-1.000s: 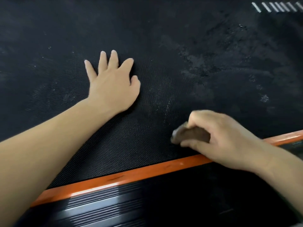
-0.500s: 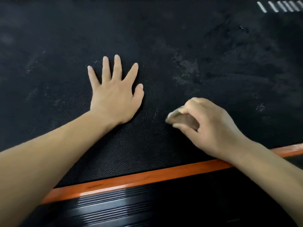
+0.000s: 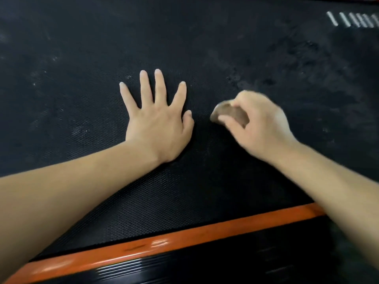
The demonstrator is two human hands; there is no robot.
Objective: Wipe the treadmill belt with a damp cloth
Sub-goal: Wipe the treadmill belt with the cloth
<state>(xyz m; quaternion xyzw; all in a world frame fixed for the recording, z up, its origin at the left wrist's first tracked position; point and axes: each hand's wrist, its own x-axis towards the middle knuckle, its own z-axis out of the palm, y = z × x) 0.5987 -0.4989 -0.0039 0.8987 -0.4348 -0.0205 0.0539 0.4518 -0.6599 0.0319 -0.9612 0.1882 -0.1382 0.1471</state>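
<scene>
The black textured treadmill belt (image 3: 205, 48) fills most of the view, with dusty smears across its far half. My left hand (image 3: 158, 121) lies flat on the belt with its fingers spread. Just to its right, my right hand (image 3: 258, 124) grips a small bunched brown cloth (image 3: 227, 113) and presses it against the belt. The cloth pokes out past my fingers toward my left thumb; most of it is hidden in my grip. The right hand is motion-blurred.
An orange strip (image 3: 184, 242) runs along the belt's near edge, with a black ribbed side rail (image 3: 205, 269) below it. White dash marks (image 3: 352, 19) sit at the far right of the belt.
My right hand has slid the cloth away from the orange edge, further onto the belt and closer to my left hand. The left hand has stayed flat, with its fingers spreading wider.
</scene>
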